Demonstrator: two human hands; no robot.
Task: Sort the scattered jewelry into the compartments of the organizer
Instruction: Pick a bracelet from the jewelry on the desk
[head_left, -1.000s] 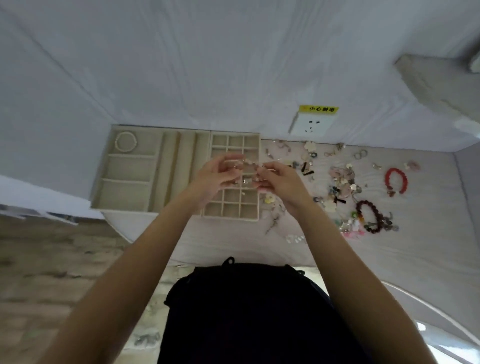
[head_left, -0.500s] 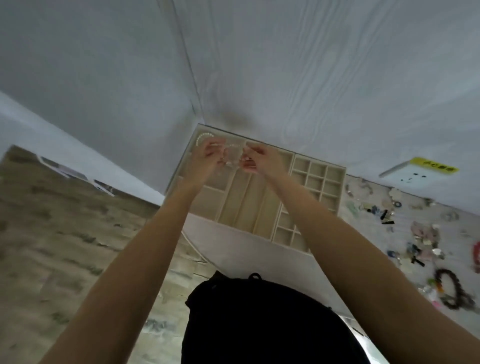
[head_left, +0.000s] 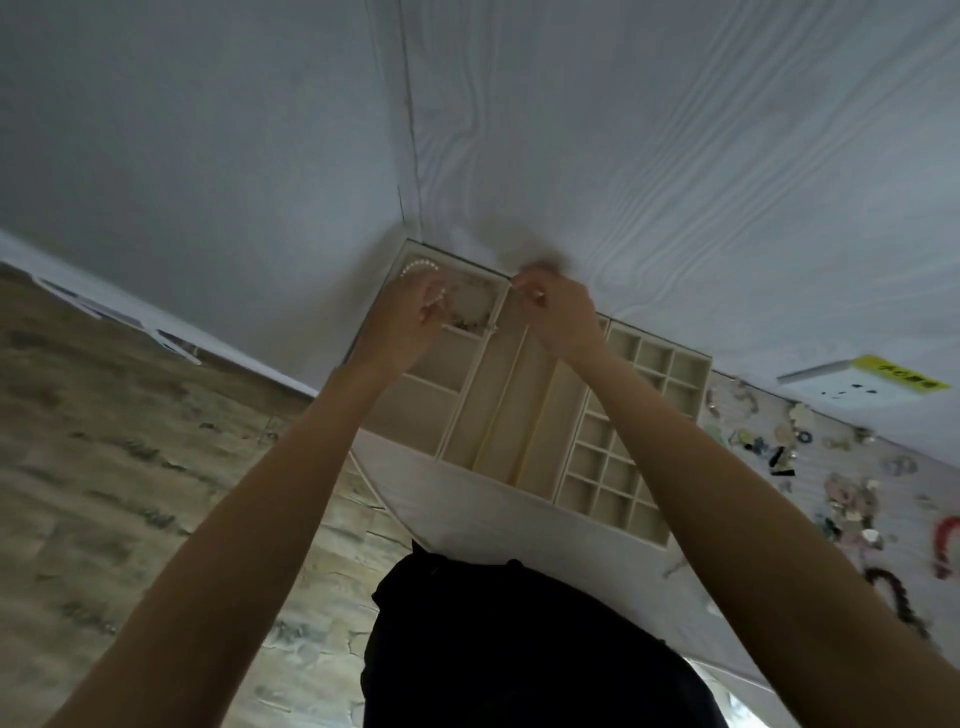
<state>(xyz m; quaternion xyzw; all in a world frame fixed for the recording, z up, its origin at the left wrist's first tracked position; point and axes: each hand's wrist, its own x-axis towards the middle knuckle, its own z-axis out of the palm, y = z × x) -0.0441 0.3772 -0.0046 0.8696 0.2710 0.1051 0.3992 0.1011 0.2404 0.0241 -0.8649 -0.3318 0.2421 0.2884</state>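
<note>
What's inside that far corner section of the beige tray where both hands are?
In the tray corner lie a white pearl bracelet and a thin beaded bracelet. The left hand hides part of the pearls; the right hand is beside them, grip unclear.

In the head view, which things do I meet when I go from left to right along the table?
Pearl bracelet → left hand → right hand → small square compartments of the organizer → loose jewelry pile → red bracelet.

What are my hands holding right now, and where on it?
A thin beaded bracelet, stretched over the organizer's far-left compartment; each hand's fingers seem to pinch one end.
</note>
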